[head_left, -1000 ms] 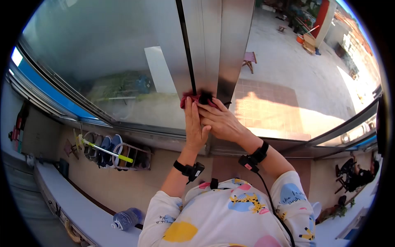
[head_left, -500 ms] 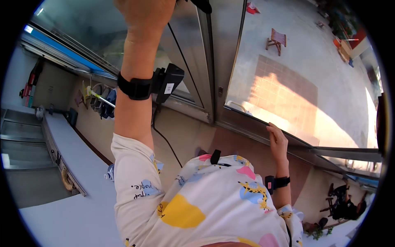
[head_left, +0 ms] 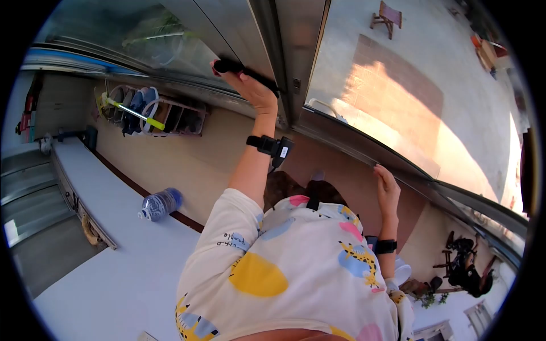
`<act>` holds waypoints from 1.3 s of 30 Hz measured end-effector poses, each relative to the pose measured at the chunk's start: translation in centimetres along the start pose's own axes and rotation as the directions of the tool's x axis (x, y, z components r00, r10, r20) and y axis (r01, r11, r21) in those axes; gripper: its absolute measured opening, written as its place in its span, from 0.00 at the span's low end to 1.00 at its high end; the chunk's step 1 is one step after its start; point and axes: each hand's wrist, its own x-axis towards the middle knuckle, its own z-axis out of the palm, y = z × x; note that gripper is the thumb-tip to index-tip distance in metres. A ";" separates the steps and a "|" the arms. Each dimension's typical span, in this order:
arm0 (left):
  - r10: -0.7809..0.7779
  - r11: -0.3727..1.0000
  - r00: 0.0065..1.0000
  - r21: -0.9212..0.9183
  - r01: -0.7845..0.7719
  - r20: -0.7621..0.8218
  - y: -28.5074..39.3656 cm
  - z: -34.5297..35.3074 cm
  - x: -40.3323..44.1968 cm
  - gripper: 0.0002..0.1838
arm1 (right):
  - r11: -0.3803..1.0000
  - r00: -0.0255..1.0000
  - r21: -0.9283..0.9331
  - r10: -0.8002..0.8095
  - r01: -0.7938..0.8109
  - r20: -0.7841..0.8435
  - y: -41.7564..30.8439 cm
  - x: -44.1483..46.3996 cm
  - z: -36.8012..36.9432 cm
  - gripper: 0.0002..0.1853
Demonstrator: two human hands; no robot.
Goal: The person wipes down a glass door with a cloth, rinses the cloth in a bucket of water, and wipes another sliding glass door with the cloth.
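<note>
Holding cloth — shoes in rack

- On the left sleeve of the white patterned shirt, the word "people" could be read, in thin dark handwriting-style lettering beside a pale blue patch.
- Close to that word, on the same sleeve, ran another short line of dark lettering, too distorted to make out.
- A white label on the black wrist-strapped device, beyond that sleeve's cuff, bore dark marks too small to read.
</note>
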 end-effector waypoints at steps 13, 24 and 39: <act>-0.937 0.091 0.168 -0.249 0.964 0.306 -11.6 -1.8 -4.5 0.26 | 0.976 0.974 0.076 0.208 -0.202 -0.085 4.0 -5.3 -2.9 0.09; -0.823 0.368 0.404 -0.167 0.915 0.400 7.1 -2.5 4.8 0.22 | 0.986 0.994 0.138 0.100 -0.093 -0.045 6.2 -0.7 -1.7 0.10; -0.906 0.113 0.167 -0.159 0.981 0.389 -16.5 -3.1 -4.3 0.28 | 0.960 0.957 0.015 0.279 -0.279 -0.081 6.2 -7.8 -1.6 0.09</act>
